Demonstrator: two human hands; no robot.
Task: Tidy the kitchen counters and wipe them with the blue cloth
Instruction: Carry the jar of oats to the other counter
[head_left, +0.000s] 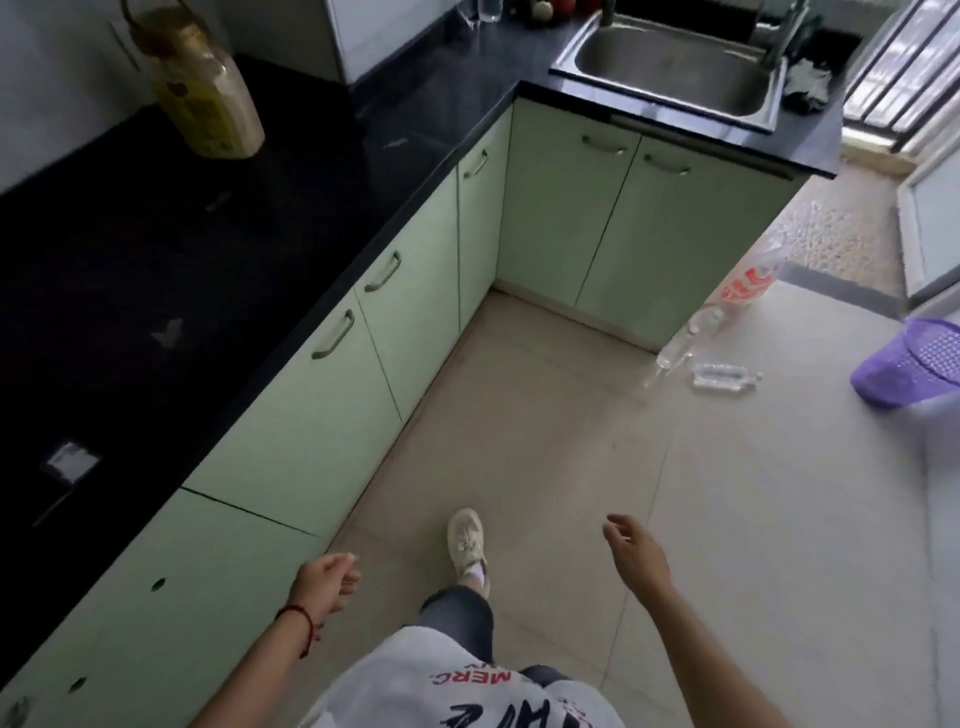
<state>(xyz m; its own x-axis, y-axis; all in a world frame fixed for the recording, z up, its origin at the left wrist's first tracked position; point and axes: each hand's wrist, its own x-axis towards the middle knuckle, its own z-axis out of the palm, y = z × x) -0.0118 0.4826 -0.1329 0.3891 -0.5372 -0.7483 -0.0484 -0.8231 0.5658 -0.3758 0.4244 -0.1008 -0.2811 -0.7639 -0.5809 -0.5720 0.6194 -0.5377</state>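
A black L-shaped counter (156, 249) runs along the left and across the back. A large yellowish oil bottle (202, 88) stands on it at the far left, and small pale scraps (169, 332) and a small white packet (70, 462) lie nearer to me. My left hand (327, 577) hangs low beside the cabinet fronts, fingers loosely curled, holding nothing. My right hand (634, 545) hangs over the floor, relaxed and holding nothing. A dark cloth (808, 85) lies crumpled right of the steel sink (675, 62). No blue cloth shows.
Pale green cabinet doors (363, 332) line the counter. On the tiled floor lie a clear plastic bottle (724, 376) and a plastic bag (727, 301), with a purple basket (914, 364) at the right edge. Glasses (488, 9) stand at the counter's back.
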